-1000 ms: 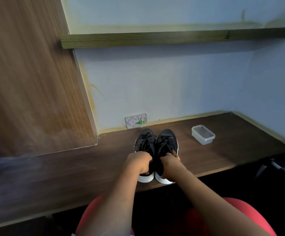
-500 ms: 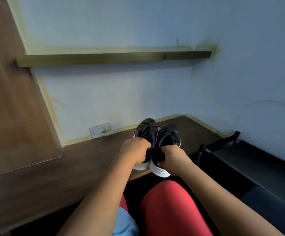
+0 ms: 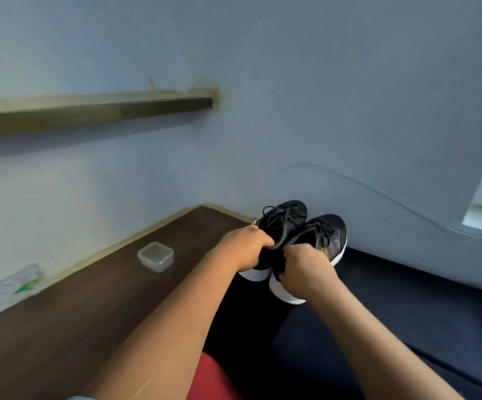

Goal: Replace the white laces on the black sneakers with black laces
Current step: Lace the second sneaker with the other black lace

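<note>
1. Here the left hand (image 3: 245, 249) and right hand (image 3: 306, 269) each curl their fingers round the heel of one black sneaker.
2. The left sneaker (image 3: 284, 226) and right sneaker (image 3: 325, 236), both carrying black laces, hang in the air just past the table's right edge, soles white.
3. A clear lidded container (image 3: 155, 256) sits on the table (image 3: 61, 327) toward its far edge.

Dark wooden table (image 3: 61, 327) set into the wall corner, pale trim seen along its back edge, clear lidded plastic box (image 3: 155, 256) placed toward the back right corner, crumpled white and green wrapper (image 3: 9, 287) laid against the back edge at left
</note>
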A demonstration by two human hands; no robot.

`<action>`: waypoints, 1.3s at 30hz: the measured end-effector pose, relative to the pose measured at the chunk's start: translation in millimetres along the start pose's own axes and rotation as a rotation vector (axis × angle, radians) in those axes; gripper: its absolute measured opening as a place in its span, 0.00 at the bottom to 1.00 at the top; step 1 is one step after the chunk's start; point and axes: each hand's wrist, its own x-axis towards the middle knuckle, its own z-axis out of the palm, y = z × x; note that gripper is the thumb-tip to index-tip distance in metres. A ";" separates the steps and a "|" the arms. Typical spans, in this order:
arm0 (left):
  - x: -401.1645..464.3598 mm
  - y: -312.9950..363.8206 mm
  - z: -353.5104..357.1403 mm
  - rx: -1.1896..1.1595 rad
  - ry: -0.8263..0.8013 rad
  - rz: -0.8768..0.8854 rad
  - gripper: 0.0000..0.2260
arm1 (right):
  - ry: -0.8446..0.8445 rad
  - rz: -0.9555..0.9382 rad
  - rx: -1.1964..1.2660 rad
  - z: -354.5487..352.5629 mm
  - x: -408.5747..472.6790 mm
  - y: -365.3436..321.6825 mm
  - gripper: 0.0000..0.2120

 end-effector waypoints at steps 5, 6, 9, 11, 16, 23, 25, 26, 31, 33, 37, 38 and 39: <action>38.6 -3.6 27.8 -0.013 -0.008 0.029 0.10 | -0.054 0.110 0.034 5.7 16.8 18.9 0.08; 42.7 -4.9 31.4 0.002 0.003 0.017 0.10 | -0.069 0.124 0.042 5.9 20.3 21.3 0.07; 52.5 -8.8 41.4 0.066 0.047 -0.008 0.09 | -0.094 0.138 0.046 13.3 24.5 23.7 0.05; 55.7 -14.1 47.6 0.055 0.050 -0.035 0.09 | -0.099 0.138 0.062 19.8 27.4 23.4 0.05; 62.6 -26.4 59.5 -0.010 -0.040 -0.022 0.09 | -0.131 0.154 0.063 34.2 32.2 22.2 0.05; 64.9 -27.3 61.3 -0.041 -0.028 0.017 0.11 | -0.084 0.155 -0.011 30.3 34.3 25.9 0.04; 65.5 -27.1 60.0 -0.044 -0.026 0.017 0.09 | -0.072 0.151 -0.016 28.5 34.5 25.5 0.03; 65.8 -26.5 59.2 -0.038 -0.026 0.023 0.08 | -0.070 0.148 -0.020 28.6 34.5 24.7 0.04; 67.6 -20.0 60.7 -0.070 -0.065 0.038 0.06 | -0.107 0.169 -0.074 33.1 35.3 26.3 0.07; 69.3 -21.3 61.3 -0.091 -0.090 0.017 0.06 | -0.124 0.174 -0.087 34.0 36.5 27.4 0.07; 67.4 -21.4 60.5 -0.045 -0.115 -0.007 0.09 | -0.101 0.162 -0.093 35.3 36.7 27.9 0.06; 66.6 -20.6 61.5 -0.016 -0.109 0.004 0.11 | -0.097 0.159 -0.098 34.9 36.9 27.3 0.06; 65.3 -18.9 62.3 0.018 -0.095 0.003 0.14 | -0.095 0.156 -0.108 35.1 37.7 27.2 0.07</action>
